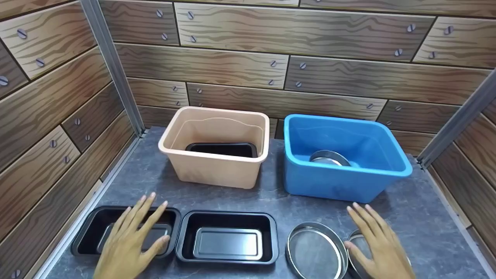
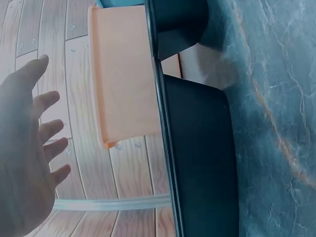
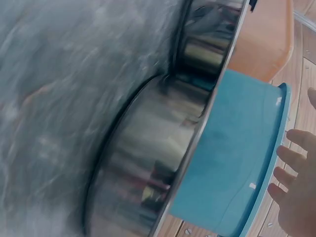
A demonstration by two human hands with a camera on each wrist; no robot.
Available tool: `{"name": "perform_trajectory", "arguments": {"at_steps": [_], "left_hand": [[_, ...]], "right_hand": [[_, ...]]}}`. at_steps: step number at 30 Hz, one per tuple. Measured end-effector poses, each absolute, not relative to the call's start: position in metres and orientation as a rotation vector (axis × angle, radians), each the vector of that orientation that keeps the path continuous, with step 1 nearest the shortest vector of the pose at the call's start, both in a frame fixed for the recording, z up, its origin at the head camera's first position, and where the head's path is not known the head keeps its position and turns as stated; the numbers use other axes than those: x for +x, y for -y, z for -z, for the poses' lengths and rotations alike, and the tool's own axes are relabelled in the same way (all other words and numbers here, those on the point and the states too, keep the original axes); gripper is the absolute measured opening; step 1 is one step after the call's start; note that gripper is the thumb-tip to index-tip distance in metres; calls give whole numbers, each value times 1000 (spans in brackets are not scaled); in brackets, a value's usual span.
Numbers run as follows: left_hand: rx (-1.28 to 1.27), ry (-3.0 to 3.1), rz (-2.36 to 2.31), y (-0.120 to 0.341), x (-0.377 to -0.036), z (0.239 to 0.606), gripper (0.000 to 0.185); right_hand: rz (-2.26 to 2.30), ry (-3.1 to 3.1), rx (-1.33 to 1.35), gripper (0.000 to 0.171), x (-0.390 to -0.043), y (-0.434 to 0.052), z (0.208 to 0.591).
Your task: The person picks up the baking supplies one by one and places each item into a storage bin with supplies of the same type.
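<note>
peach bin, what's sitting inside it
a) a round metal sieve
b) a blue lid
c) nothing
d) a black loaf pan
d: the head view shows a black loaf pan lying on the floor of the peach bin, while the round metal piece lies in the blue bin beside it.
</note>
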State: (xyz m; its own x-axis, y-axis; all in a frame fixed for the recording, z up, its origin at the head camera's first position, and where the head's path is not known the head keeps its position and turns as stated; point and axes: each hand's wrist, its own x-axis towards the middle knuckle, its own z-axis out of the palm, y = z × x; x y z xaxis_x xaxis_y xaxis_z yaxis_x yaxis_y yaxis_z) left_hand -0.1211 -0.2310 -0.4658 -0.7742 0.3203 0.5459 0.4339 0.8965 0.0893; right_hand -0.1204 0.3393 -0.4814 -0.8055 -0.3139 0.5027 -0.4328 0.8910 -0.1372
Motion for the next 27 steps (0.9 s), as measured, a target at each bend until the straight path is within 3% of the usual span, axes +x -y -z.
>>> {"name": "perform_trajectory", "arguments": {"at_steps": [14,27], "left_hand": [[-340,2527,694,245,-108,471,69],[-130,2591,1089,268,-90,466,58]], "right_hand": [[-751,2456,658,75,-123,-306,478],[-1036,2534,584,64,-124,-280,475]]}}
